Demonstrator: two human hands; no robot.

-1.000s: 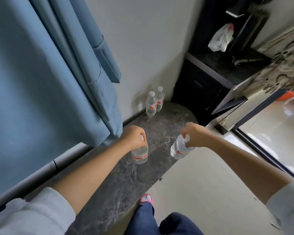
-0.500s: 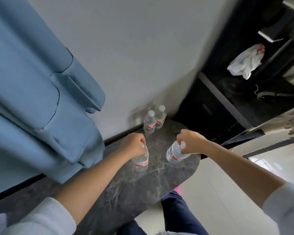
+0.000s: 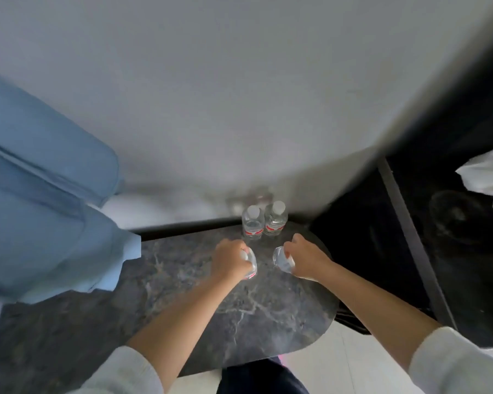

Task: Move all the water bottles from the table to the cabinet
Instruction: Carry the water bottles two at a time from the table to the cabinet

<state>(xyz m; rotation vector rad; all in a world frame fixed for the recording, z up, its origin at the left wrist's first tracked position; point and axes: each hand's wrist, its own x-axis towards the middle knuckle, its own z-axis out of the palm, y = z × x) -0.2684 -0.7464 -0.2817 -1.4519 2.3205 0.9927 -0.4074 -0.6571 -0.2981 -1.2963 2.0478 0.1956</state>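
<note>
We look down over a dark grey marbled tabletop with a rounded end point(image 3: 239, 317), pushed against a pale grey wall point(image 3: 211, 95). Our left hand point(image 3: 228, 261) curls its fingers around the top of a small clear plastic water bottle with a red label point(image 3: 251, 264), which hangs over the table surface. Our right hand point(image 3: 303, 258) grips a second clear plastic water bottle point(image 3: 281, 260) near its neck, this one tilted with its base pointing left toward the first. The two held bottles are near each other but apart.

Just beyond our hands, at the table's far edge against the wall, two more clear water bottles with white caps stand upright and touching: one on the left point(image 3: 252, 223), one on the right point(image 3: 274, 220).

A light blue fabric curtain point(image 3: 40, 209) hangs at the left, over the table's edge. A black open cabinet point(image 3: 410, 237) stands to the right of the table, with crumpled white cloth point(image 3: 487, 177) on its shelf. Pale sleeves point(image 3: 125, 371) cover both upper forearms.
</note>
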